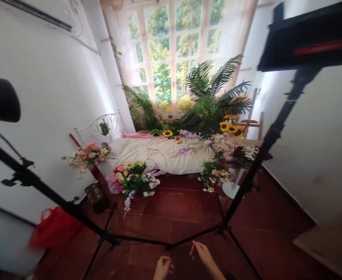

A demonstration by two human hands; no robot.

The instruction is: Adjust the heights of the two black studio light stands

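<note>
head view: left hand [164, 266] and right hand [200, 252] loosely curl near tripod legs [194, 236].

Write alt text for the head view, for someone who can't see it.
A person's left hand and right hand, fingers loosely curled, show above a dark red tiled floor, with black stands on either side. Beyond, flower arrangements surround rumpled cream cloth, with palm fronds before a window scene.
</note>
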